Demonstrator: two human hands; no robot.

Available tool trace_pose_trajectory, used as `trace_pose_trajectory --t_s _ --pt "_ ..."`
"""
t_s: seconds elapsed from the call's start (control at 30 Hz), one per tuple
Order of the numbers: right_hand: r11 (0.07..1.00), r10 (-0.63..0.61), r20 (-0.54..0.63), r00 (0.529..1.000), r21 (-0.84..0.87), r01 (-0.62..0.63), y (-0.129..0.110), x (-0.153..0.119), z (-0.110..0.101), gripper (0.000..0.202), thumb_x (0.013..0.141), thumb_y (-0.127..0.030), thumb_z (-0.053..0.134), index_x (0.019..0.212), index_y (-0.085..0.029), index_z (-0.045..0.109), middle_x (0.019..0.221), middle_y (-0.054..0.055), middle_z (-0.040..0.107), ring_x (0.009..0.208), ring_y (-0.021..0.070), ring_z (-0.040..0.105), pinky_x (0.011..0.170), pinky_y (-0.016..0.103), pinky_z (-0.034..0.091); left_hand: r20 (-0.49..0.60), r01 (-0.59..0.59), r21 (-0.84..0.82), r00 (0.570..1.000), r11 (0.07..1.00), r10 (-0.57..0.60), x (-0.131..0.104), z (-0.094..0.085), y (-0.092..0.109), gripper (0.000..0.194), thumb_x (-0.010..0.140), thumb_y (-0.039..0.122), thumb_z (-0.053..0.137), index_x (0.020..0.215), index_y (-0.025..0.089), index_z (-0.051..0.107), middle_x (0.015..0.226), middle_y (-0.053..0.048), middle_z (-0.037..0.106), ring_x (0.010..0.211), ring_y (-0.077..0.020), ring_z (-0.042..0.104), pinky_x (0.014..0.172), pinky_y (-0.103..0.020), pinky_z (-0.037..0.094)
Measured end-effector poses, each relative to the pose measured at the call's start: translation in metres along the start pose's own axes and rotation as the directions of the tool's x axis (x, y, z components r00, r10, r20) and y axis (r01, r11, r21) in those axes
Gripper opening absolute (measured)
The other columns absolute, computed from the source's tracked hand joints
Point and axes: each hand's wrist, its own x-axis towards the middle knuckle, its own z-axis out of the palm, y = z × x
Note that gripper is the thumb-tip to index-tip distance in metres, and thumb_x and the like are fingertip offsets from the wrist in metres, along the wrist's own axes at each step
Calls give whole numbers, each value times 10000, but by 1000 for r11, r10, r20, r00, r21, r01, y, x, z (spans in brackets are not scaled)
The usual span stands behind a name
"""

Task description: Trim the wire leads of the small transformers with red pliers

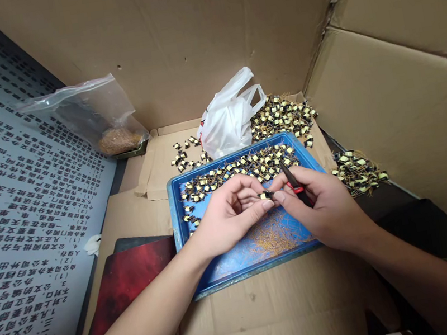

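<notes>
L hand (232, 206) pinching component (264, 196), R hand (326, 202) curled rnd blk/red tool (289, 175), w/ white bag (227, 124) behind blue tray (230, 264).

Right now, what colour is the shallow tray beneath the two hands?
The shallow tray is blue; the head view shows it best.

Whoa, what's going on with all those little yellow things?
A person's left hand holds a small yellow and black part over a blue tray. The right hand is at its other end and also grips a red and black tool. Similar parts crowd the tray's far side; loose wire bits lie nearer the front. More parts are heaped outside.
</notes>
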Motion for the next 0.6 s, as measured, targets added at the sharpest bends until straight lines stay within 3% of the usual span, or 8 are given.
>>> trace_pose_trajectory --t_s 0.4,0.6 --pt "1000 23 -1 1000 -15 -23 -3 1 0 70 941 -223 633 892 -209 680 724 -26 607 595 127 518 538 261 415 -20 -41 110 999 993 43 -3 1 -5 284 907 337 812 1018 170 611 898 -21 616 789 -119 617 768 -262 513" --pt "999 37 -5 999 -30 -37 -1 1 0 83 952 -235 624 904 -209 687 704 -31 586 570 123 499 514 263 396 -14 -69 168 997 983 72 -3 1 -5 261 917 313 795 1023 163 610 881 -14 603 750 -104 580 720 -244 492"
